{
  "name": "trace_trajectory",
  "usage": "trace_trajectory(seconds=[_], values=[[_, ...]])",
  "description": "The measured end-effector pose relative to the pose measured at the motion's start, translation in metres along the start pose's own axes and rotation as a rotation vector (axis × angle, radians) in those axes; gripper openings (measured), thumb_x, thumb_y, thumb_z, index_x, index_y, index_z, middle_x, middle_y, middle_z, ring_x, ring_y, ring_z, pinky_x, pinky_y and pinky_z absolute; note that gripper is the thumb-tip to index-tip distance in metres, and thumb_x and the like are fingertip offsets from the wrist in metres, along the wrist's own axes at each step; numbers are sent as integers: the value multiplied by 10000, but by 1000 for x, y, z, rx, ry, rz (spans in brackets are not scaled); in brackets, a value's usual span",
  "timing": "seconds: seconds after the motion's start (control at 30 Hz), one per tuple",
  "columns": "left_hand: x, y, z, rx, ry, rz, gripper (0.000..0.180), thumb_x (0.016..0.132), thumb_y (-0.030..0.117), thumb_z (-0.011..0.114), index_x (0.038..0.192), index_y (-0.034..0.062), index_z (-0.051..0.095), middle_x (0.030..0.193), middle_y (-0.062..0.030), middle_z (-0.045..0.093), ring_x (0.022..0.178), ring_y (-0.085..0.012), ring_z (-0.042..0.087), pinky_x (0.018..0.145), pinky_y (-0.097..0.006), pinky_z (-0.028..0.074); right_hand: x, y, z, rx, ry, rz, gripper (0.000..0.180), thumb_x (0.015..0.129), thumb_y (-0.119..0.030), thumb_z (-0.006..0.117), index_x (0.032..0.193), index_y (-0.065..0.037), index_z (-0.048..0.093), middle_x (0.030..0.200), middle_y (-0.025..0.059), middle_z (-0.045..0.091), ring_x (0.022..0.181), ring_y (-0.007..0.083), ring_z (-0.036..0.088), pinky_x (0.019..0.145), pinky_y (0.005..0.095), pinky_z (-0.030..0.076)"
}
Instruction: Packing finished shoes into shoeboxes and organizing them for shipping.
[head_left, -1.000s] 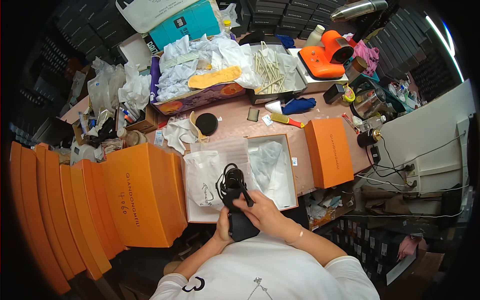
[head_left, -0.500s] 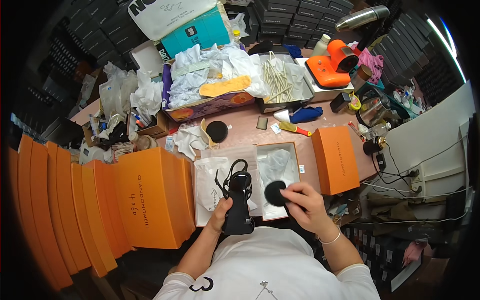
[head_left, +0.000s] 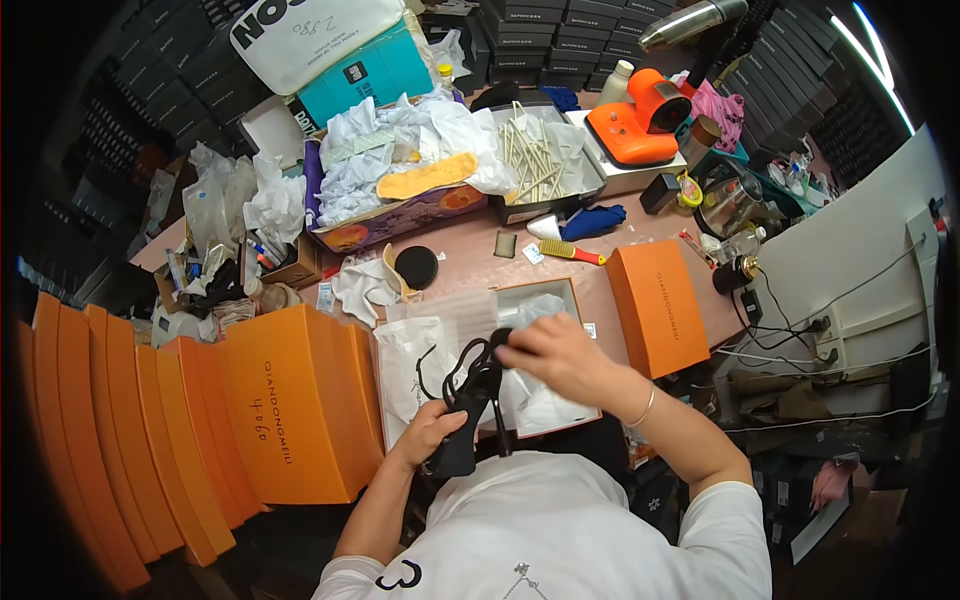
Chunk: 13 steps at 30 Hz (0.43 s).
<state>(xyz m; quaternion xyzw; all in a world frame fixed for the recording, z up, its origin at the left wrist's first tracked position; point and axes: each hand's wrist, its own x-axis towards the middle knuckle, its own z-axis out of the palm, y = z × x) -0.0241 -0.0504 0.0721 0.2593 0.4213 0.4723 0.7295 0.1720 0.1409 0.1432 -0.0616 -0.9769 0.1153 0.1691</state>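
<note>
My left hand (head_left: 428, 434) grips a black strappy high-heeled sandal (head_left: 455, 452) by its sole, tilted so the thin heel shows to the right of the sole. My right hand (head_left: 552, 352) pinches a round black pad (head_left: 501, 338) at the sandal's upper end, beside the looped straps. Whether the pad touches the shoe is hard to tell. Beneath both hands lies an open shoebox (head_left: 577, 292) with white tissue paper (head_left: 405, 345) and a whitish wrapped bundle inside; the hands and shoe hide part of it.
Orange shoeboxes (head_left: 305, 400) stand in a row at left; another orange box (head_left: 660, 308) is at right. Farther back are a round black tin (head_left: 416, 267), a yellow-and-red brush (head_left: 572, 251), a carton of crumpled paper (head_left: 400, 222), a box of white sticks (head_left: 545, 205) and an orange device (head_left: 630, 135).
My right hand has moved left and up, bringing the pad to the sandal's straps. My left hand has turned the sandal, so its heel now shows from the side.
</note>
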Motion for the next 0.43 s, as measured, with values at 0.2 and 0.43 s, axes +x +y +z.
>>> trace_trajectory(seconds=[0.2, 0.43], values=[[7, 2, 5, -491, -50, 37, 526, 907, 479, 486, 1105, 0, 576, 834, -149, 635, 694, -205, 635, 578, -291, 528, 13, -38, 6, 121, 200, -8, 340, 772, -48, 615, 1105, -104, 653, 1013, 52, 601, 886, 225, 567, 755, 346, 414], [30, -26, -4, -865, -297, 130, 555, 900, 572, 449, 1182, 106, 558, 743, -174, 580, 625, -298, 591, 595, -354, 515, 12, -32, 10, 310, 284, 88, 455, 707, -81, 647, 1160, -119, 642, 1083, 77, 609, 925, 242, 578, 769, 360, 423]])
